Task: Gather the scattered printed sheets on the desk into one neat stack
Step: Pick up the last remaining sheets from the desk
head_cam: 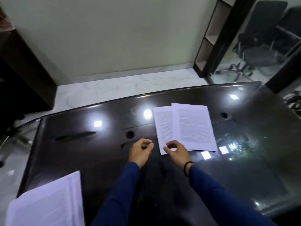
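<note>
The right hand (pixel 176 149) hovers at the near left corner of the lower white printed sheet (pixel 162 128), its grip loosely curled, thumb and fingers near each other with a small gap; whether they pinch the paper edge cannot be told. A thin black band (pixel 187 167) circles that wrist. The left hand (pixel 140 152) sits just beside it over bare desk, fingers curled inward and holding nothing. Both arms wear dark blue sleeves (pixel 123 190).

That lower sheet lies partly under a second bundle of white printed sheets (pixel 193 126), fanned to the right of it. Both carry dense blocks of small text, too fine to read. A third pile of white printed pages (pixel 48 203) lies well apart, at the near left corner of the desk, blurred.

The glossy dark brown desk (pixel 244 176) mirrors square ceiling lights and has two round cable holes (pixel 130 134). Beyond its curved far edge lie pale marble floor (pixel 114 85) and a plain cream wall (pixel 105 35). At right stand a dark-framed shelf unit (pixel 210 38) and black office chairs (pixel 263 38).
</note>
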Tool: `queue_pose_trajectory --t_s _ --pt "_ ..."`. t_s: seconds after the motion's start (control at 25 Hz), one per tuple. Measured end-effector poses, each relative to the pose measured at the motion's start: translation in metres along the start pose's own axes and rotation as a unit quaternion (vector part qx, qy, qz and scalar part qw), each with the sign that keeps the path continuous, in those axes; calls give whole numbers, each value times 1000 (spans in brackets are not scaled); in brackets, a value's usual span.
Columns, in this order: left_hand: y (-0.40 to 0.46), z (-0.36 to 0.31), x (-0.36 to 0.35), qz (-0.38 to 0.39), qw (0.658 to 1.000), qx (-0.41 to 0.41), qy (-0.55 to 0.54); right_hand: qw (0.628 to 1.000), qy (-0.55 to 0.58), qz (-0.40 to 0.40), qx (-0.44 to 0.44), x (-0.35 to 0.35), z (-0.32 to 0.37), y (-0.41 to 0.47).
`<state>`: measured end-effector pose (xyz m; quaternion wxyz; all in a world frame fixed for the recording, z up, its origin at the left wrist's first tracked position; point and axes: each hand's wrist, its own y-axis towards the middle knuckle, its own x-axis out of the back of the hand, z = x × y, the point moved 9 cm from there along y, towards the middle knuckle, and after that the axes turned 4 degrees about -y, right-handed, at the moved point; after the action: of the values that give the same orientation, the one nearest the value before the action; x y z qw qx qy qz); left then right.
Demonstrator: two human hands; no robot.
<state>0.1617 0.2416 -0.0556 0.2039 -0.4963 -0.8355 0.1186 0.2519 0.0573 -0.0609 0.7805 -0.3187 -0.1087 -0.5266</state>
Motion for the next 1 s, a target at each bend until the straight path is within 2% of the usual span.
queue_pose_trajectory --t_s 0.12,0.24,0.36,0.48,0.52,0.76,0.88,1.0 --pt "36 -28 -77 26 999 6 -23 996 -37 -76 -27 87 -37 53" --pt "75 -38 -120 2 999 39 2 985 -107 -120 -64 144 -68 102" --pt "111 -32 -142 -25 992 96 74 968 -161 -124 -149 173 -95 139" --pt "130 -19 -160 -3 977 153 151 958 -149 -101 -223 178 -115 157" --pt "133 -16 -167 6 974 170 148 959 -135 -98 -231 178 -120 162" --pt "134 -2 -181 21 975 205 81 976 -51 -44 -205 175 -134 174" --pt "106 15 -162 14 978 205 -35 982 42 13 -186 166 -131 156" --pt "38 37 -126 -20 967 220 -125 980 68 84 -165 141 -124 116"
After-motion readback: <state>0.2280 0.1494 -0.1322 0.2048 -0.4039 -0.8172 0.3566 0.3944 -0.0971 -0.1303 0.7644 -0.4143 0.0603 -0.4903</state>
